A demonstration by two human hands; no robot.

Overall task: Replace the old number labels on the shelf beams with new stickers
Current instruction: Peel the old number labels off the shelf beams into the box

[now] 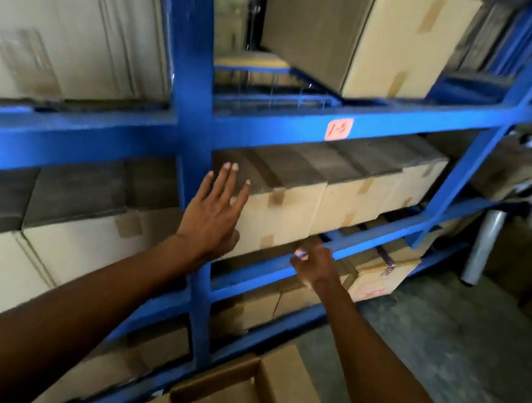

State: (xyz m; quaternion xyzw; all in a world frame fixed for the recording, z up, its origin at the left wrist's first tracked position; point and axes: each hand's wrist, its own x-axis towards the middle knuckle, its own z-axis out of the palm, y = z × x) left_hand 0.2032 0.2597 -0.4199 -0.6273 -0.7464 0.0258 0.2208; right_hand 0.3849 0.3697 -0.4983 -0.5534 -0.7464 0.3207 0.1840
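The blue steel rack fills most of the view, its thick upright (194,62) running down the middle and the beams slanting off to either side. On the upper beam (397,121), right of the upright, an orange label (335,128) with a handwritten number sits flat on the beam's front face, well above both hands. The left hand (216,209) has its fingers spread wide, palm laid against the front corner of a sealed cardboard box (276,215) on the middle shelf, just beside the upright. The right hand (313,265) is lower, at the front edge of the lower beam (379,233), its fingers curled in together; motion blur hides whether anything is pinched there, so I cannot tell what that grip holds. More taped boxes line the same shelf, their fronts nearly flush with the beam edge, leaving little gap. Below that beam a box marked with red scribble (378,278) juts out past the rack's front. An open-topped carton (237,395) stands on the floor right against the rack, under the arms. To the right, grey concrete floor (439,351) lies open, with shiny wrapped rolls (483,247) standing farther off.
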